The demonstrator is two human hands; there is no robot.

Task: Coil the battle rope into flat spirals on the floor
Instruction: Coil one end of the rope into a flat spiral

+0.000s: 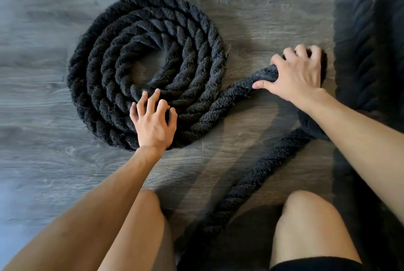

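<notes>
**One spiral well under way, loose rope still to lay**

You have a flat spiral (146, 69) of thick black twisted battle rope lying on the grey wood-grain floor (43, 172), roughly four or five turns wound snugly around a small open centre, where the rope's end shows. Your left hand (154, 120) rests spread on the near edge of that spiral, fingers unclenched and pressing the turns down, not gripping. Your right hand (295, 74), to the right of the spiral, is closed around the free run of rope (238, 194) just where it peels off the outer turn. From that grasp the rope loops back under your right forearm and trails down between your knees, away from the spiral and out of view. How much remains is not visible. A blurred dark mass further right of the spiral may be more rope; you cannot tell. So the winding looks partly done, with the trailing length left to feed round.
</notes>
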